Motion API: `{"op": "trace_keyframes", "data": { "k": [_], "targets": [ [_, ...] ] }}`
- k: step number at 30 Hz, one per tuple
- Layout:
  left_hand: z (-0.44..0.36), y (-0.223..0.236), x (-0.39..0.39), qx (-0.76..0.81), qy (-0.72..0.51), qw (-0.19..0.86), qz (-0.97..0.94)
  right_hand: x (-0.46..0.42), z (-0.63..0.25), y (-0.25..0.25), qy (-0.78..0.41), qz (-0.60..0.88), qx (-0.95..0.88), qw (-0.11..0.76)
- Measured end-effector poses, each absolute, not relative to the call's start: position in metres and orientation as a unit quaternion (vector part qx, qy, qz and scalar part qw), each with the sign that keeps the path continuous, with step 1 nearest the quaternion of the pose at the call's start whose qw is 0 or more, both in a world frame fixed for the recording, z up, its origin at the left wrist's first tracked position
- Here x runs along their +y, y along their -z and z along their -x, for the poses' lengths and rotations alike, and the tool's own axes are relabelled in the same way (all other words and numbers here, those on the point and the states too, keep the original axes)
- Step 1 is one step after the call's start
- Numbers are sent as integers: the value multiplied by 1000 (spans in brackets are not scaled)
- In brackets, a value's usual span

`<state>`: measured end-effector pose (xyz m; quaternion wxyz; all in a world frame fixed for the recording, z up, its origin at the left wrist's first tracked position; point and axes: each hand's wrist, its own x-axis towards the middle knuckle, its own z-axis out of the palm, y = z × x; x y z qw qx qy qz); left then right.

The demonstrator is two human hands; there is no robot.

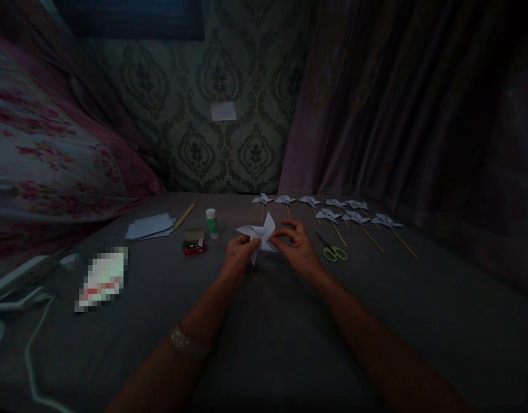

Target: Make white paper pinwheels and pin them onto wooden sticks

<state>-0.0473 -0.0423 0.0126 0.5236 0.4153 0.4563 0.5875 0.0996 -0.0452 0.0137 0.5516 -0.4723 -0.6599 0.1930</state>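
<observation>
A white paper pinwheel [258,232] is held up in front of me, its blades folded and no stick visible on it. My left hand [241,253] grips it from the left, thumb lying across the paper near the centre. From the right, my right hand [297,245] pinches at the middle of the pinwheel with thumb and forefinger, the other fingers curled above. Whether a small pin sits in that pinch is too dark to tell. Green-handled scissors [335,253] lie just right of my right hand. Left of the pinwheel stands an open small red box [194,245] with shiny contents.
Several finished pinwheels on sticks [328,215] lie at the back right. A glue stick [212,223] stands behind the red box. Paper sheets [149,226] and a bundle of sticks [185,215] lie at left. A power strip [25,275] with a white cable [31,355] occupies the far left.
</observation>
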Motion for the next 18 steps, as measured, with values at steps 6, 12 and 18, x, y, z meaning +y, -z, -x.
{"op": "trace_keyframes", "data": {
  "k": [6, 12, 18],
  "targets": [
    [42, -18, -49, 454, -582, 527, -422, -48, -100, -3, -179, 475, -659, 555],
    [42, -19, -52, 462, -579, 507, -441, -54, -97, -6, -116, 467, -672, 563],
    [40, -18, -54, 460, -578, 499, -454, -58, -97, -6, -70, 462, -690, 553]
  ]
}}
